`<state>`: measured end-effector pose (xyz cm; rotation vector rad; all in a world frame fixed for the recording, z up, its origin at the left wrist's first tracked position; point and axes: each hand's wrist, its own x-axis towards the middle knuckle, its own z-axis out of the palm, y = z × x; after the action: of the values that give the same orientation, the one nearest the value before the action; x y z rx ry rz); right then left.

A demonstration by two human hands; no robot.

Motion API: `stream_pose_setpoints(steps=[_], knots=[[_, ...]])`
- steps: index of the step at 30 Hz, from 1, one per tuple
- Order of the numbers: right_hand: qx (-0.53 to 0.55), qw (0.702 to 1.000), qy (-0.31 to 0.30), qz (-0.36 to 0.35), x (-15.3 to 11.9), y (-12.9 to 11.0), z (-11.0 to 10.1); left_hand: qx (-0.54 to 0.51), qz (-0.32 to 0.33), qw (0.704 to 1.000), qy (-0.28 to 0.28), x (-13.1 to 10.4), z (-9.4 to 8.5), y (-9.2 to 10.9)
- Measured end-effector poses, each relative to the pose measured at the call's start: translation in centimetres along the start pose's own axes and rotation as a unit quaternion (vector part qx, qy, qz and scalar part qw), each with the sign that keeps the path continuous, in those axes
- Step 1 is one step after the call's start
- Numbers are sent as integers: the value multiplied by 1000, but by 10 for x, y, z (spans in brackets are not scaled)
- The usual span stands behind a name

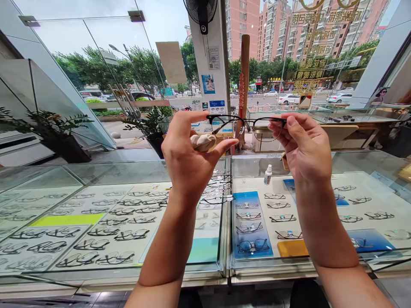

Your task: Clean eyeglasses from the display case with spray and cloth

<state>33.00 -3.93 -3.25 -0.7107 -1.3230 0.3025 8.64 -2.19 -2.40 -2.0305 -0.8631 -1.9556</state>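
Observation:
A pair of black browline eyeglasses (245, 122) is raised in front of me at chest height or above, lenses facing me. My left hand (189, 147) has its index finger at the left corner of the frame. In its curled fingers is a bunched cream cloth (204, 142), and its thumb extends below the left lens, apart from the index finger. At the frame's right end, my right hand (305, 143) pinches the corner between thumb and fingers. Behind the left lens a folded-back temple shows through.
Below the hands are glass display cases (227, 239) with rows of eyeglasses (131, 234). A small white spray bottle (267, 175) stands on the right case. Beyond are potted plants (61, 132), a wooden post (244, 77), a wall fan (202, 13) and shop windows.

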Motion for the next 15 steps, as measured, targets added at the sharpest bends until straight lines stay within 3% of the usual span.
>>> stream_pose_setpoints(steps=[15], knots=[[54,998,17,13,4,6,-1,-195,-99,975,-30,-1,13,2]])
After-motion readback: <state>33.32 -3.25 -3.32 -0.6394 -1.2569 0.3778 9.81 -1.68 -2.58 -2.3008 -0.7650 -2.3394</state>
